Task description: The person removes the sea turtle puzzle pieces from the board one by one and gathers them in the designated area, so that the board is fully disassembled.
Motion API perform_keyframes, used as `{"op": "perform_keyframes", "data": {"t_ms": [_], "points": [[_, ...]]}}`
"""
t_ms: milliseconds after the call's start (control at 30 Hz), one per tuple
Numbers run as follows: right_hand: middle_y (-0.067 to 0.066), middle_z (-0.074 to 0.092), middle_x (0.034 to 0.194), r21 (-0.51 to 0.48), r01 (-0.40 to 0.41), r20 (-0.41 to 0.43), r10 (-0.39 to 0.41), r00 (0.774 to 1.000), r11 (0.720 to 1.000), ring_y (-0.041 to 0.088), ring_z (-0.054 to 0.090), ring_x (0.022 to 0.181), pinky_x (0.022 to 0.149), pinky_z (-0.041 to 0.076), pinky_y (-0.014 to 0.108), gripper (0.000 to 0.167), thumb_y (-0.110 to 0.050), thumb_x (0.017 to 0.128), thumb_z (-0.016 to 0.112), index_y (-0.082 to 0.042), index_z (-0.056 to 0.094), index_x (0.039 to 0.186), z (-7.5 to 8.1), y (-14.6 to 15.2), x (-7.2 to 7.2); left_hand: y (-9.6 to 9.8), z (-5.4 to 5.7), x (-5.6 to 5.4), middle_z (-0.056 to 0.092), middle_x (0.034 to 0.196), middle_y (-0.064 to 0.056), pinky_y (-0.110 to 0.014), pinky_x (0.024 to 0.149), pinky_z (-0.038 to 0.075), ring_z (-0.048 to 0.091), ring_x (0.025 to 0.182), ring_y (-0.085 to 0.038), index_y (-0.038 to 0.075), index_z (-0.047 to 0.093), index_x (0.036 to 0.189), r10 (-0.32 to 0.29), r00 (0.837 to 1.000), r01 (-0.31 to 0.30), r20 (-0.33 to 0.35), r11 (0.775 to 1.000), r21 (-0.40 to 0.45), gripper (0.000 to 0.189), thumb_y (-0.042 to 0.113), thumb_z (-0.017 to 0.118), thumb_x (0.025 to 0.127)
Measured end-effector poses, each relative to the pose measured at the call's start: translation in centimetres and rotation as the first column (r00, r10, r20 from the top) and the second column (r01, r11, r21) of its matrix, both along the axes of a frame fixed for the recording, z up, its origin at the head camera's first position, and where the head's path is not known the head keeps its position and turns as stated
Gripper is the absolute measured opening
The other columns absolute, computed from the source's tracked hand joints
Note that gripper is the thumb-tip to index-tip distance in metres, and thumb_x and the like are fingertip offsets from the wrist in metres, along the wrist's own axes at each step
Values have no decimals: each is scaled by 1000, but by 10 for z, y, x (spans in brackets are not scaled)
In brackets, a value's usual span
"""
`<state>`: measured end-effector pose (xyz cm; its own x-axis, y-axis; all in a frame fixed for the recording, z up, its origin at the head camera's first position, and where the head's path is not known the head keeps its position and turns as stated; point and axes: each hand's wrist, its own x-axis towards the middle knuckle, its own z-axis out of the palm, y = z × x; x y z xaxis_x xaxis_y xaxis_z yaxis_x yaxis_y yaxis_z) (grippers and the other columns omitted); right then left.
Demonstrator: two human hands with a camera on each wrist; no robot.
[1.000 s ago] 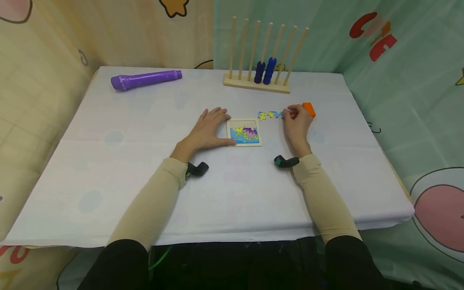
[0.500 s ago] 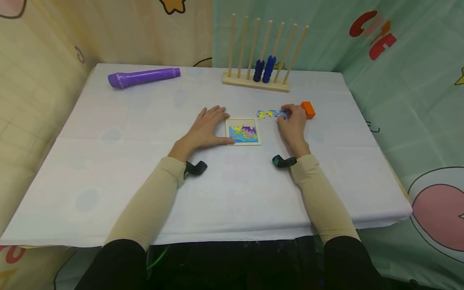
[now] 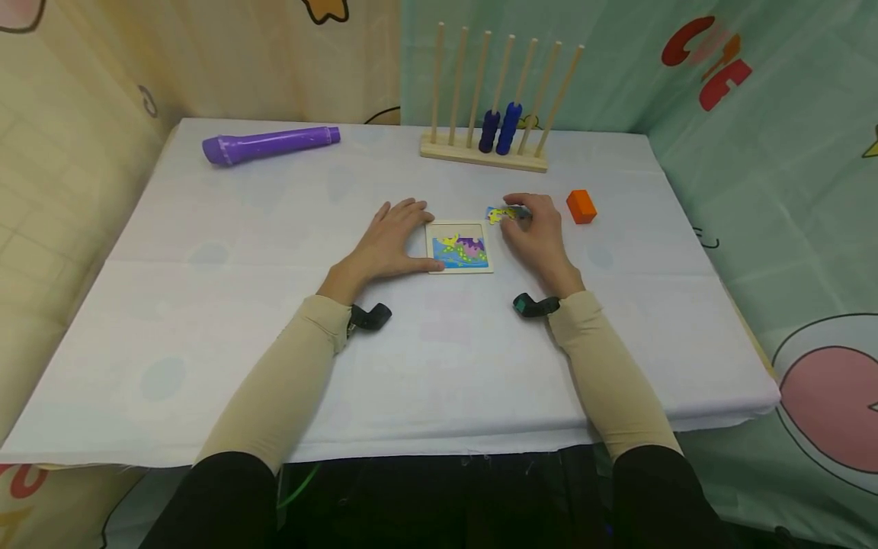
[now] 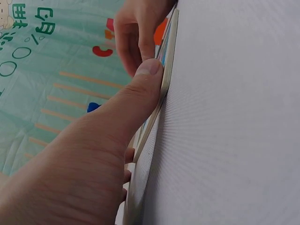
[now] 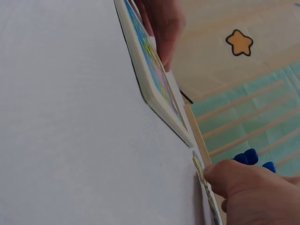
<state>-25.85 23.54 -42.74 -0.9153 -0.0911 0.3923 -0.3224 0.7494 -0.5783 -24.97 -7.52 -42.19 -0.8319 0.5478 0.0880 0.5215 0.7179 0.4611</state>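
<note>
A small square puzzle board (image 3: pixel 458 229) with a pale wooden rim lies mid-table; its lower part shows a colourful picture and its upper strip is bare wood. My left hand (image 3: pixel 386 248) rests at its left side, thumb on the lower left corner, fairly straight fingers spread by the upper left. Just right of the board lies a short row of blue-and-yellow puzzle pieces (image 3: pixel 493 216). My right hand (image 3: pixel 538 236) pinches at this row with curled thumb and forefinger, hiding its right part. In the right wrist view, the thumb touches the pieces (image 5: pixel 209 199) near the board's corner.
An orange block (image 3: pixel 581 207) stands right of the right hand. Behind is a wooden peg rack (image 3: pixel 483 155) with dark blue beads (image 3: pixel 509 130) on two pegs. A purple toy microphone (image 3: pixel 271 146) lies at the back left of the white-covered table (image 3: pixel 439 366).
My right hand has moved left along the row of puzzle pieces, away from the orange block. The left hand stays at the board. The view has shifted slightly.
</note>
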Motion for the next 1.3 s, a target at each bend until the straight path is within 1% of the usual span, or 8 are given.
{"op": "perform_keyframes", "data": {"t_ms": [100, 200, 600, 800, 933, 1033, 1133, 1300], "points": [[9, 70, 135, 31, -75, 31, 74, 997, 997, 29, 53, 131, 119, 40, 46, 37, -19, 99, 74, -8, 69, 135, -2, -1, -3, 0, 1, 0, 31, 173, -10, -52, 135, -2, 15, 164, -27, 15, 50, 153, -2, 1000, 2, 1, 1000, -3, 94, 70, 78, 82], [10, 71, 133, 30, -98, 26, 97, 995, 995, 30, 53, 130, 118, 41, 47, 34, -16, 101, 73, -7, 69, 133, -3, -2, -6, -1, 1, -2, 30, 173, -10, -52, 135, -2, 15, 164, -27, 14, 50, 153, -2, 1000, 2, -1, 1000, -6, 94, 69, 78, 82], [10, 71, 133, 16, -70, 14, 70, 997, 997, 30, 55, 131, 119, 40, 46, 31, -14, 102, 70, -9, 69, 133, -1, -8, -10, -3, 0, -4, 32, 172, -11, -53, 135, 0, 17, 164, -28, 14, 50, 152, 4, 1000, -4, -10, 1000, -6, 94, 69, 78, 82], [14, 74, 126, -10, -30, -61, 30, 998, 999, 33, 60, 124, 113, 46, 47, 28, -10, 99, 72, -4, 71, 127, 2, -10, -8, -3, 0, -1, 32, 172, -10, -52, 135, -1, 16, 164, -27, 14, 50, 153, 8, 1000, -8, -7, 1000, 8, 96, 69, 79, 80], [13, 75, 120, -43, -42, -92, 38, 995, 998, 31, 61, 118, 107, 48, 45, 25, -10, 98, 72, -4, 73, 122, 2, -12, -3, -2, 1, 0, 32, 172, -9, -52, 135, -1, 15, 164, -26, 15, 49, 154, 3, 1000, -3, -10, 1000, -2, 102, 72, 81, 76], [11, 75, 119, -61, -93, -90, 87, 992, 994, 28, 61, 116, 104, 48, 43, 24, -11, 97, 73, -6, 74, 121, 2, -18, 3, -1, 1, 0, 30, 173, -8, -52, 135, -1, 14, 164, -26, 16, 48, 155, -1, 1000, 0, -8, 1000, -12, 105, 73, 82, 74], [10, 75, 117, -74, -174, -81, 168, 982, 982, 26, 61, 113, 102, 49, 43, 24, -10, 97, 73, -7, 74, 121, 2, -28, 9, 0, 1, 0, 30, 173, -9, -52, 135, -1, 14, 164, -26, 16, 48, 155, -2, 1000, 2, -10, 1000, -15, 105, 73, 82, 75], [9, 74, 117, -78, -328, -67, 323, 944, 941, 25, 63, 110, 98, 52, 43, 25, -6, 96, 71, -6, 73, 121, 4, -42, 18, 0, 2, 1, 31, 173, -9, -53, 135, 0, 14, 164, -26, 16, 48, 155, -5, 1000, 5, -14, 1000, -19, 104, 73, 81, 76]]}}
